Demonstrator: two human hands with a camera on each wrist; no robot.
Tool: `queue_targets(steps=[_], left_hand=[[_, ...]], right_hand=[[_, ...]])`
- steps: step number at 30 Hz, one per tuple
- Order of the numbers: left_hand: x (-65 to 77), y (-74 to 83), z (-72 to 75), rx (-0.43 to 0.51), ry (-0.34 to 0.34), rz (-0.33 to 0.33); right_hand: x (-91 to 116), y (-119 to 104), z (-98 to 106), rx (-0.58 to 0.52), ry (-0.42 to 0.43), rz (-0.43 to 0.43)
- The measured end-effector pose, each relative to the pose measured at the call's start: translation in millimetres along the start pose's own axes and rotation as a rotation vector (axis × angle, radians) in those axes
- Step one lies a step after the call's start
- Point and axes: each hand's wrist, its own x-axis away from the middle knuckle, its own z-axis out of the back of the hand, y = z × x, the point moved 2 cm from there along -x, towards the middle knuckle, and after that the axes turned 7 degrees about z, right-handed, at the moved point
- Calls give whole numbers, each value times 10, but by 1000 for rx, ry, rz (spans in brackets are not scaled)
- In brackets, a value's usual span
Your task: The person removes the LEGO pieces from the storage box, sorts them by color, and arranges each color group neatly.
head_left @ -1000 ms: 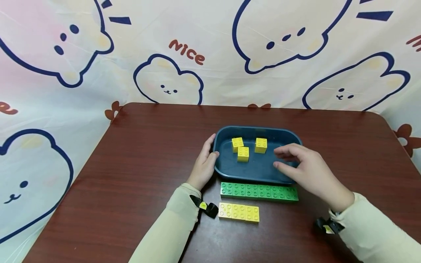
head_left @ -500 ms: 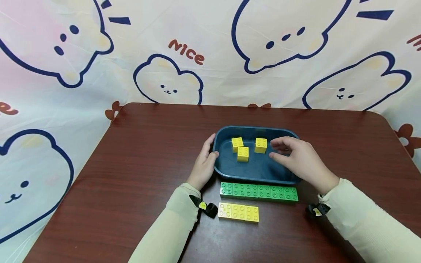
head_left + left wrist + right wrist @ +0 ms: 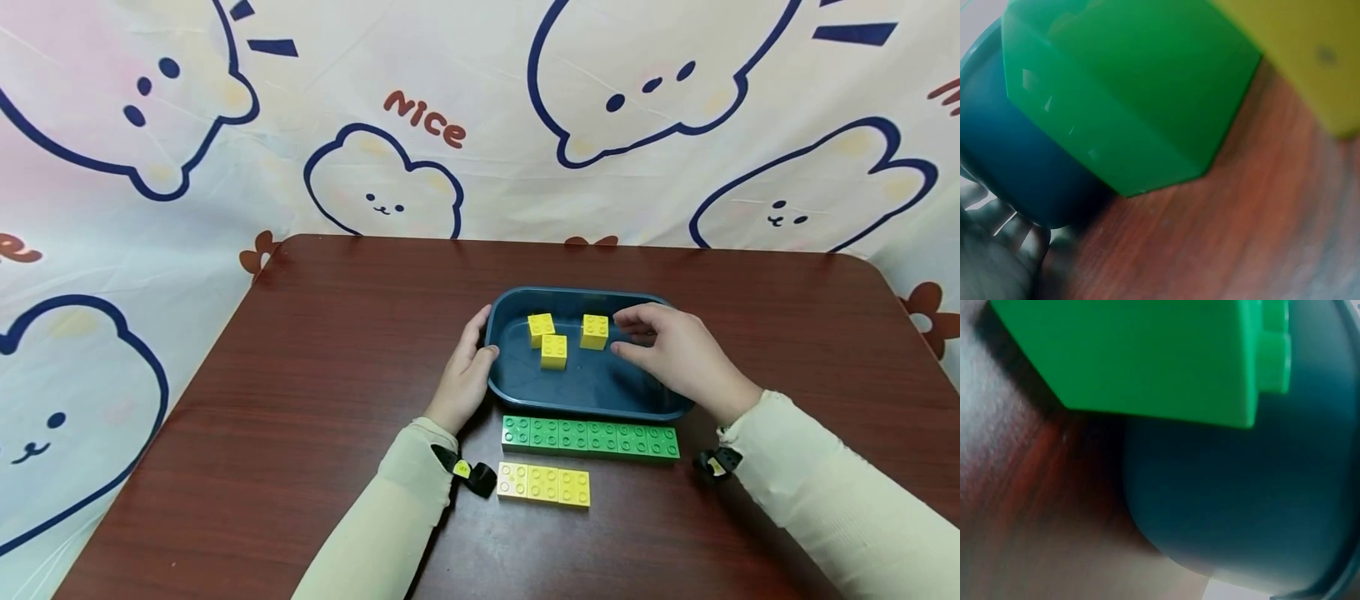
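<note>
In the head view, my left hand (image 3: 465,375) holds the left end of a dark blue tray (image 3: 585,410). Its thumb is at the rim and its fingers lie along the outer wall, where they also show in the left wrist view. My right hand (image 3: 682,354) is over the tray's right part, thumb and fingers apart, with nothing between them. Its fingertips are close beside a yellow toy brick (image 3: 594,332). Two more yellow bricks, one farther back (image 3: 540,329) and one nearer (image 3: 554,352), sit in the tray's left half.
A long green row of bricks (image 3: 590,439) lies just in front of the tray. Nearer still is a short yellow row of bricks (image 3: 543,485). Both rest on the brown wooden table (image 3: 337,375), whose far edge meets a patterned cloth (image 3: 495,200).
My right hand has moved left and slightly farther back over the tray, closer to the right-hand yellow brick. The left hand, tray and bricks have stayed in place.
</note>
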Motion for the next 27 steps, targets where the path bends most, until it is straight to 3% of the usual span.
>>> queue_targets(steps=[27], left_hand=[[-5,-6,3,-6,-1,-13]], right_hand=[[-218,16,-88,131,-82,-23]])
